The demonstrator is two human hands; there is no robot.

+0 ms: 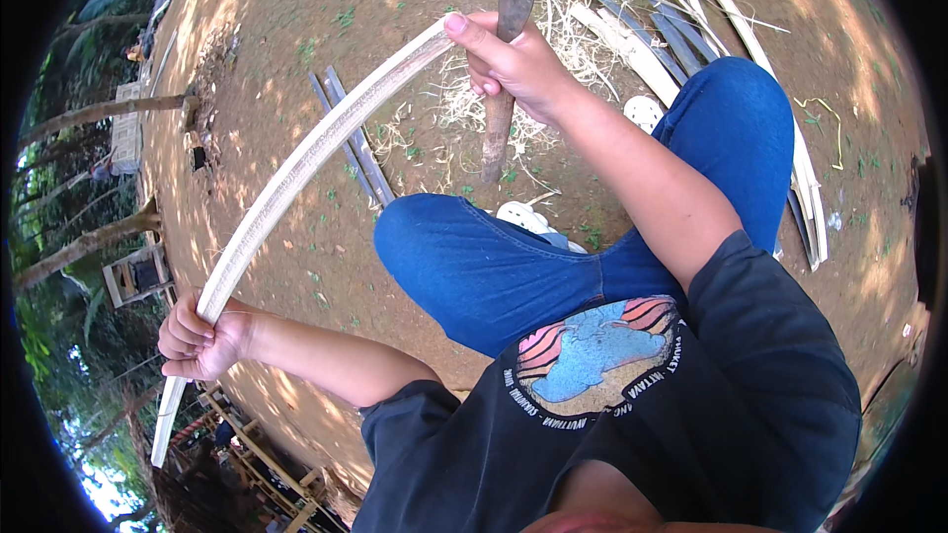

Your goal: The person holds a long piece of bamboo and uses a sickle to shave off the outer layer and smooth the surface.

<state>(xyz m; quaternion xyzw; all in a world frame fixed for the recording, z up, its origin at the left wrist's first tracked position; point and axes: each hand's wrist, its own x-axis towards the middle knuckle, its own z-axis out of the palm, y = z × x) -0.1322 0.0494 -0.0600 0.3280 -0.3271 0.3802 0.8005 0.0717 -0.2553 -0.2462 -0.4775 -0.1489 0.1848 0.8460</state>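
Note:
A long pale split-bamboo strip (296, 171) stretches between my hands, rising from lower left to upper right. My left hand (205, 338) is closed around it near the lower end, and a short tail pokes out below the fist. My right hand (518, 64) grips a curved-bladed knife, like a sickle (514, 2), by its brown handle. The dark blade bends left and runs out of the top of the picture. The thumb of that hand also presses on the strip's upper end, close beside the blade's base.
Pale shavings (583, 64) litter the dirt ground beyond my knees. Bamboo strips (632, 47) lie at the upper right, with long ones curving past my right knee. Two dark strips (355, 143) lie left of the shavings. Trees and a wooden structure (262, 464) border the left side.

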